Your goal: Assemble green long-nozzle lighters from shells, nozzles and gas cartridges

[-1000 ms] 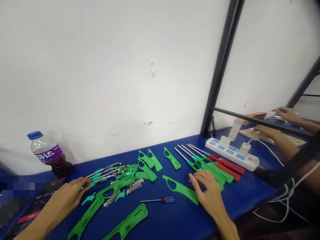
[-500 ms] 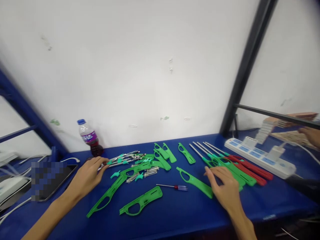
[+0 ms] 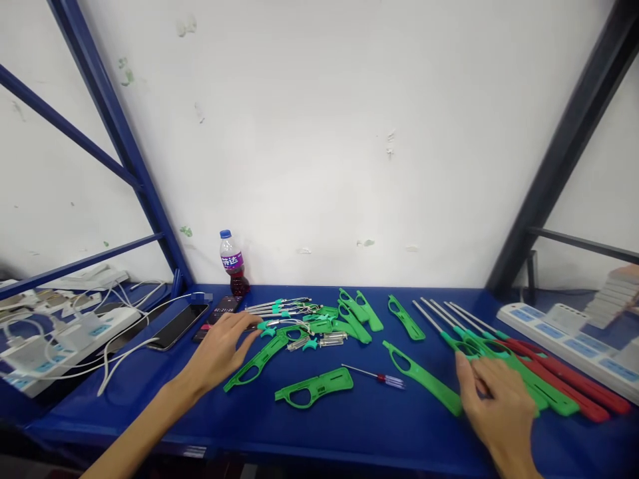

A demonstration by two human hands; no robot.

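Nozzle assembly (image 3: pixel 268 324), a teal collar with pale wires trailing from it, lies at the left hand (image 3: pixel 224 349), left of the middle of the blue tabletop (image 3: pixel 379 432). That hand's thumb and forefinger pinch its near end, which they hide. Just behind it, toward the rear edge, lie more metal rods (image 3: pixel 272 309) with teal collars, side by side. To its right, teal triggers (image 3: pixel 310 344) and small metal-and-clear cylinders (image 3: pixel 332 340) mix with green handle shells (image 3: pixel 355 326). A green half-shell (image 3: pixel 324 384) lies nearer the front edge, its ribbed inside up. Right of this, a screwdriver (image 3: pixel 392 381) points its shaft back and to the left.

Over toward the right end, the right hand (image 3: pixel 499 406) is blurred, palm down, fingers bent and thumb apart from them; whether it touches or holds anything beneath cannot be told. A slim green shell (image 3: pixel 429 379) ends just beside its thumb. Green lighters (image 3: pixel 556 394) and red lighters (image 3: pixel 592 394) lie beside and partly behind that hand, rods toward the rear edge.

A white power strip (image 3: pixel 564 342) sits beyond them. Near the rear left corner stands a bottle (image 3: pixel 232 261) of dark drink, with a phone (image 3: pixel 180 326) to its left.
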